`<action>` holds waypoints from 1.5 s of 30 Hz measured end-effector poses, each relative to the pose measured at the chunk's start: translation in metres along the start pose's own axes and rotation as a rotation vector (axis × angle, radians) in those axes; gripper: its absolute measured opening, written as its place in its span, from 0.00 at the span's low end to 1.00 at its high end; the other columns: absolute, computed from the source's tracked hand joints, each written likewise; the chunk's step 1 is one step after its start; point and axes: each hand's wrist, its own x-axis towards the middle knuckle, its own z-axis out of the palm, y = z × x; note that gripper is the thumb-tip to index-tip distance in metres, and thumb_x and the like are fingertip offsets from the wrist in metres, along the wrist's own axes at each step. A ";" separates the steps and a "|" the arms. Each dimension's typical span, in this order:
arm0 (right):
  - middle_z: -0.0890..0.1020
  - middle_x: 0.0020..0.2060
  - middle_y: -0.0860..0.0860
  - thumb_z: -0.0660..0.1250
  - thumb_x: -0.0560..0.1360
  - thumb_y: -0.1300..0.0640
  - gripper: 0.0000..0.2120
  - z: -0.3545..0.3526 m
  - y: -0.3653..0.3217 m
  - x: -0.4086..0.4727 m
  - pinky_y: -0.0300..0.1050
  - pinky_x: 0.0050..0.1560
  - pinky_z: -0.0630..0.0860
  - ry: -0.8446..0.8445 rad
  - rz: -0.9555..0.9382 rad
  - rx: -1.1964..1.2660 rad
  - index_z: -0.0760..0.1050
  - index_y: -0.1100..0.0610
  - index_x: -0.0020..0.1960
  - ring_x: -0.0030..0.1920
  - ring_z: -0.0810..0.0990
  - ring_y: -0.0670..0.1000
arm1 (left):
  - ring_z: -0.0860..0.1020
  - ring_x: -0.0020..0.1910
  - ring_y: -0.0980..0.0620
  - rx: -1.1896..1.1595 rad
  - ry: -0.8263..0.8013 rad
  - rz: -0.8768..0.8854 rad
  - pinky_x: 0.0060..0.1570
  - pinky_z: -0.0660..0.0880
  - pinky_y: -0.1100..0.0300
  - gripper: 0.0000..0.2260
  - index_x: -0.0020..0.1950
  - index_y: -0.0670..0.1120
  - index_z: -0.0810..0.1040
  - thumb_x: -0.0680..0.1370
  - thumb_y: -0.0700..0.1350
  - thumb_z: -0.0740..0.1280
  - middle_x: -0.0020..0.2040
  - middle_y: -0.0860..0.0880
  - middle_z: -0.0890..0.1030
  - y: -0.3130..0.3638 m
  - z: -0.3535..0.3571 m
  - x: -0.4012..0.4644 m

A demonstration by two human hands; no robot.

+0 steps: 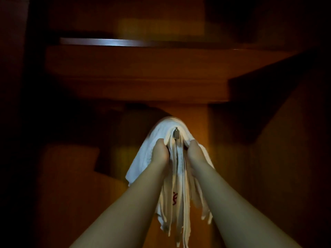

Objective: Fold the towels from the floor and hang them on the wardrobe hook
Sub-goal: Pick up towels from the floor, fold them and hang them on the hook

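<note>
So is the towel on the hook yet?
On: the white towel drapes over the metal hook, left hand and right hand gripping it.

Towels (157,140): soft white cloth, matt, a bit fuzzy. Hook (176,133): shiny grey metal. Wardrobe (143,74): smooth brown wood, shelf edge (107,41) glossy.

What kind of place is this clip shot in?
Probably the inside of a wooden wardrobe, dimly lit. A wooden shelf runs overhead, a metal hook sticks out of the back panel, and white towels drape over it, gripped by the left hand and right hand.
</note>
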 end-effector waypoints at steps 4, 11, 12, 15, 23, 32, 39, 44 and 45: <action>0.85 0.39 0.59 0.55 0.80 0.47 0.24 0.008 0.006 -0.007 0.48 0.40 0.83 -0.095 0.076 0.174 0.84 0.58 0.42 0.38 0.85 0.57 | 0.81 0.58 0.38 -0.199 -0.015 -0.048 0.62 0.76 0.45 0.22 0.63 0.40 0.80 0.82 0.52 0.56 0.59 0.36 0.82 -0.009 0.005 -0.007; 0.85 0.44 0.59 0.58 0.76 0.37 0.26 -0.023 0.036 -0.008 0.54 0.48 0.75 0.091 0.322 0.172 0.81 0.58 0.51 0.45 0.82 0.61 | 0.78 0.61 0.35 -0.304 0.181 -0.204 0.65 0.73 0.41 0.23 0.69 0.39 0.75 0.83 0.54 0.58 0.62 0.36 0.80 -0.053 -0.046 -0.012; 0.83 0.46 0.59 0.59 0.76 0.37 0.25 -0.028 0.042 -0.009 0.55 0.48 0.71 0.121 0.378 0.178 0.79 0.58 0.52 0.46 0.79 0.61 | 0.78 0.61 0.36 -0.295 0.213 -0.246 0.63 0.75 0.43 0.23 0.69 0.39 0.75 0.83 0.53 0.59 0.62 0.37 0.80 -0.061 -0.052 -0.013; 0.83 0.48 0.60 0.62 0.76 0.41 0.23 -0.039 0.061 -0.012 0.51 0.38 0.71 0.164 0.497 0.163 0.79 0.60 0.57 0.47 0.80 0.60 | 0.80 0.57 0.37 -0.247 0.232 -0.313 0.49 0.79 0.48 0.18 0.64 0.37 0.79 0.82 0.49 0.61 0.58 0.37 0.82 -0.082 -0.065 -0.014; 0.84 0.54 0.61 0.57 0.81 0.44 0.25 -0.048 0.106 -0.053 0.54 0.47 0.75 0.060 0.577 0.079 0.81 0.62 0.60 0.52 0.82 0.62 | 0.76 0.36 0.41 0.081 0.076 -0.391 0.30 0.74 0.55 0.16 0.49 0.35 0.79 0.82 0.48 0.60 0.40 0.38 0.84 -0.105 -0.092 -0.025; 0.77 0.45 0.49 0.61 0.82 0.46 0.17 -0.079 0.128 -0.159 0.48 0.50 0.71 0.054 0.282 -0.578 0.74 0.55 0.64 0.50 0.76 0.52 | 0.76 0.59 0.39 0.544 -0.053 -0.426 0.53 0.66 0.56 0.19 0.72 0.38 0.70 0.85 0.47 0.56 0.60 0.38 0.79 -0.118 -0.173 -0.119; 0.80 0.43 0.45 0.60 0.82 0.45 0.13 -0.111 0.139 -0.278 0.38 0.35 0.68 -0.028 0.142 -1.073 0.76 0.48 0.43 0.41 0.77 0.43 | 0.81 0.47 0.43 1.278 -0.284 -0.082 0.41 0.71 0.60 0.08 0.55 0.45 0.80 0.80 0.44 0.64 0.48 0.41 0.82 -0.109 -0.215 -0.209; 0.80 0.49 0.45 0.62 0.81 0.45 0.15 -0.158 0.172 -0.375 0.39 0.38 0.71 -0.179 0.202 -1.285 0.77 0.49 0.64 0.43 0.77 0.43 | 0.78 0.51 0.55 1.479 -0.546 -0.077 0.45 0.72 0.64 0.23 0.76 0.49 0.68 0.81 0.53 0.64 0.70 0.45 0.74 -0.144 -0.233 -0.271; 0.80 0.52 0.46 0.62 0.81 0.44 0.17 -0.171 0.181 -0.394 0.40 0.41 0.72 -0.192 0.213 -1.303 0.76 0.49 0.66 0.46 0.78 0.44 | 0.79 0.51 0.54 1.507 -0.590 -0.066 0.45 0.72 0.64 0.25 0.76 0.50 0.67 0.81 0.54 0.65 0.70 0.45 0.74 -0.155 -0.234 -0.283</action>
